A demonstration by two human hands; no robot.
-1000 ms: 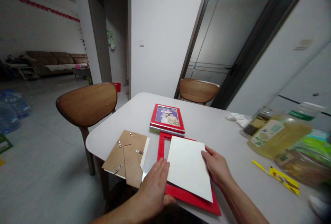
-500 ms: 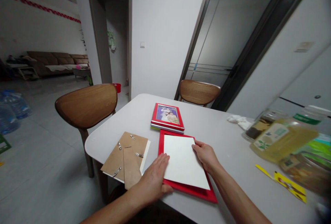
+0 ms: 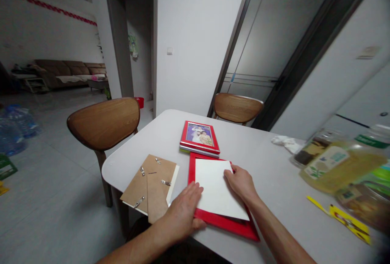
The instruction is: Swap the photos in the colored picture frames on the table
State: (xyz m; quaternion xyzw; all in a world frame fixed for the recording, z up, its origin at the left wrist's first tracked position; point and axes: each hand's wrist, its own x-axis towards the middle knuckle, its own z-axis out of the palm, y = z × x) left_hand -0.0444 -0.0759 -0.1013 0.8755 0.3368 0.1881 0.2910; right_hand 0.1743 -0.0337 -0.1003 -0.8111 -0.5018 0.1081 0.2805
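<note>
A red picture frame (image 3: pixel 225 222) lies at the table's front edge, with a blank white sheet (image 3: pixel 217 189) over its opening. The sheet's lower right corner sits slightly above the frame. My left hand (image 3: pixel 183 209) grips the frame's left side, fingertips on the sheet's left edge and thumb by the lower corner. On the other side my right hand (image 3: pixel 242 180) is closed on the sheet's right edge, thumb on top; its other fingers are mostly hidden. Left of the frame lies a brown backing board (image 3: pixel 137 185) with metal clips and a stand flap, on a pale sheet.
Behind the frame, a red-framed photo (image 3: pixel 199 136) rests on another frame. To the right stand a yellow liquid bottle (image 3: pixel 341 166), jars and a yellow packet (image 3: pixel 349 221). Crumpled tissue (image 3: pixel 286 143) lies farther back. Wooden chairs (image 3: pixel 105 124) flank the white table (image 3: pixel 258 154).
My right thumb has slid a little farther in over the white sheet. My left hand keeps its place on the frame. The whole view has shifted slightly.
</note>
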